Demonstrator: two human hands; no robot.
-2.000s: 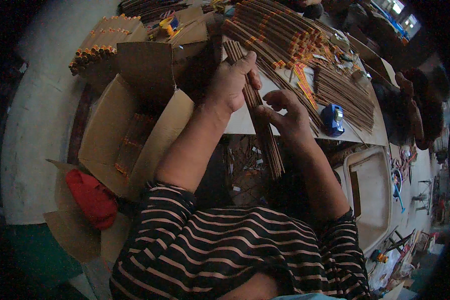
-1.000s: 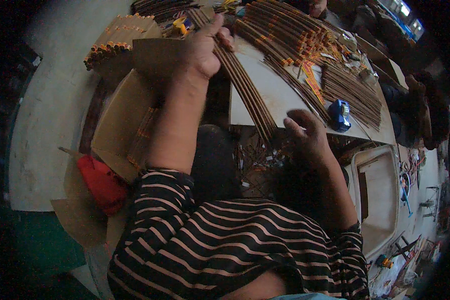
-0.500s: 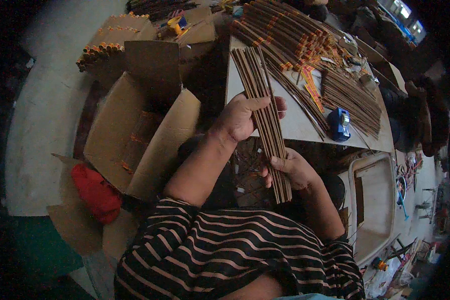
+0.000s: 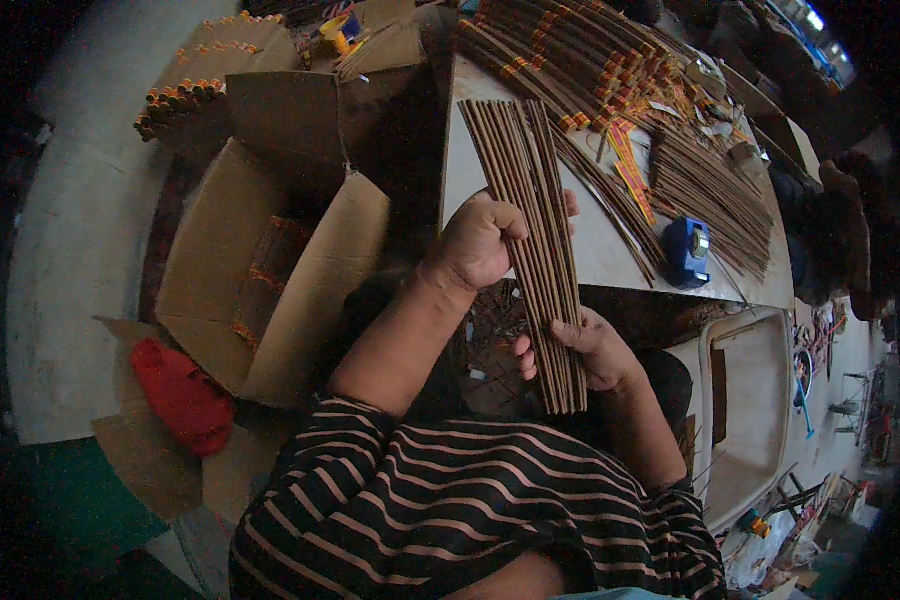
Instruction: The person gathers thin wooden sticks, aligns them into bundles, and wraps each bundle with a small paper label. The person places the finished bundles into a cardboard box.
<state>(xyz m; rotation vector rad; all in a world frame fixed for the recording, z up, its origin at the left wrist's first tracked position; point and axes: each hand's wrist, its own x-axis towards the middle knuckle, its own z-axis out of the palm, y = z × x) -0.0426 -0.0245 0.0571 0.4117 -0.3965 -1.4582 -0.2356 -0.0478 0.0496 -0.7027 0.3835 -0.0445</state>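
Observation:
A flat fan of thin brown incense sticks (image 4: 527,215) slants between my two hands, its upper end over the white table (image 4: 610,265). My left hand (image 4: 480,240) grips the sticks around their middle, thumb bent across the front and fingertips showing on the far side. Lower down, my right hand (image 4: 592,350) holds the bundle near its bottom end, with the thumb on top and fingers behind. Just right of the sticks stands a blue tape dispenser (image 4: 686,252). Loose incense sticks (image 4: 715,200) lie in a pile beyond it.
Banded incense bundles (image 4: 560,55) are stacked at the table's back, near red-and-yellow paper strips (image 4: 630,175). An open cardboard box (image 4: 320,290) with bundles inside stands left, a red cloth (image 4: 180,400) beside it. More bundles (image 4: 185,100) sit behind. A white tub (image 4: 765,420) is at right.
The sticks have spread into a wider, flatter fan between my hands. My left thumb has bent inward. The surroundings have shifted slightly in view.

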